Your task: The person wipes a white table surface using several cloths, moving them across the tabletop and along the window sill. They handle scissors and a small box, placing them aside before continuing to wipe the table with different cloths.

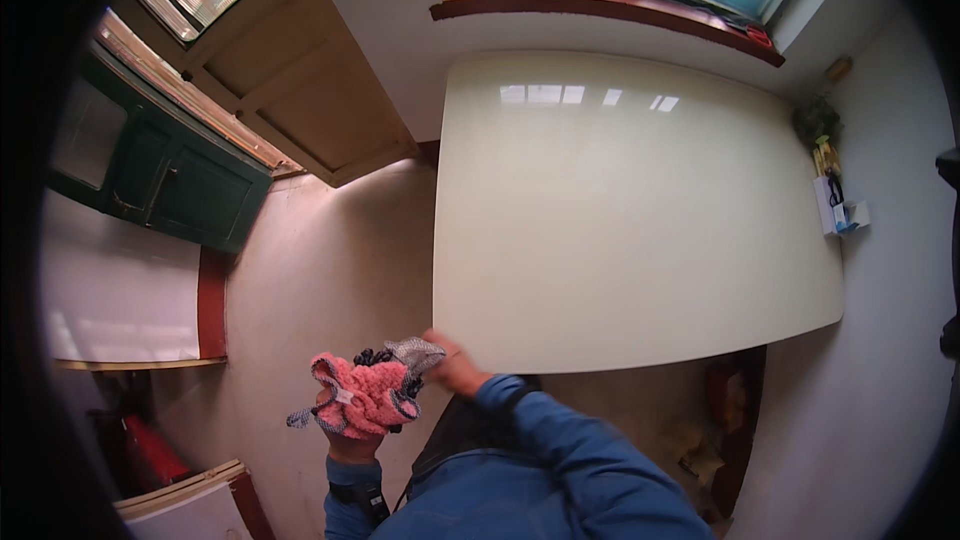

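Note:
A fluffy pink cloth (367, 390) with a dark checked edging and a small white tag is bunched up in my left hand (354, 448), which is mostly hidden beneath it. My right hand (457, 369) grips a grey mesh-like cloth (417, 352) at the bundle's right side. Some black crumpled material (371, 357) shows between the two cloths. Both hands are over the floor, just left of the near-left corner of a glossy cream table (637, 225).
A white box (827, 206) with small items stands at the table's right edge, near a dark green plant-like thing (817, 120). Behind the table runs a red windowsill (600, 4). To the left are an open brown door (300, 82), a green door (187, 180) and a white surface (127, 277).

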Demonstrator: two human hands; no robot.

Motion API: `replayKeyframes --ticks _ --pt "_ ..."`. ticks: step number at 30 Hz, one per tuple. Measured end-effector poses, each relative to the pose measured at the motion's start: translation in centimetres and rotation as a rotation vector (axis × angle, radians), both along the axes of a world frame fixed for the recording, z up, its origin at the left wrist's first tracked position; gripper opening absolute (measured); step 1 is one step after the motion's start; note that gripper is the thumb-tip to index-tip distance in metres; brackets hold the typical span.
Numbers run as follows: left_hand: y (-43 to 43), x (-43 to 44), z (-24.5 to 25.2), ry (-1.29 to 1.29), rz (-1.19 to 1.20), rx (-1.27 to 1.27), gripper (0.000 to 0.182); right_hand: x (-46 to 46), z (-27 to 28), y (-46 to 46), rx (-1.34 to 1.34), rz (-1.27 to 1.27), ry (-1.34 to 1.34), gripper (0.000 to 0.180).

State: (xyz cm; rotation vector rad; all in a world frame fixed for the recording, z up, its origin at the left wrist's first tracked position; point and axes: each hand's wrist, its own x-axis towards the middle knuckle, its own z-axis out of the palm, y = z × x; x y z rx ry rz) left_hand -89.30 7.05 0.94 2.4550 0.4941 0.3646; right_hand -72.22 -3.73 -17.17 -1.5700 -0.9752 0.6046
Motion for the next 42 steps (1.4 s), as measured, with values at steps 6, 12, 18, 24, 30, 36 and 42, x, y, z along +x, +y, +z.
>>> replayKeyframes --ticks 6,12,18,24,30,36,42 --pt "0.4 -0.5 -2.1 -0.368 0.137 -1.168 0.033 14.5 2.1 -18.6 -0.101 -0.733 -0.306 0.019" --pt "1.3 -1.3 -2.2 -0.443 0.058 -1.794 0.037 17.3 4.6 -33.0 -0.478 -1.232 -0.418 0.024" --pt "1.4 -1.6 -2.8 -0.398 0.092 -1.529 0.05 15.0 1.9 -28.7 -0.55 -1.246 -0.55 0.026" --pt "0.5 -2.5 -4.0 -0.642 0.305 -1.908 0.037 12.2 -0.3 -20.3 -0.556 -0.911 -0.639 0.025" --pt "0.2 -2.4 -4.5 -0.73 0.393 -1.973 0.042 4.3 -2.6 -5.0 -0.271 -0.487 -0.657 0.029" --pt "0.2 -2.5 -4.8 -0.679 0.076 -1.696 0.05 -1.2 -2.4 1.8 -0.025 -0.151 -0.344 0.014" --pt "0.4 -2.1 -5.6 -0.671 0.212 -1.879 0.051 9.3 -0.5 -9.9 -0.219 -0.593 -0.636 0.02"
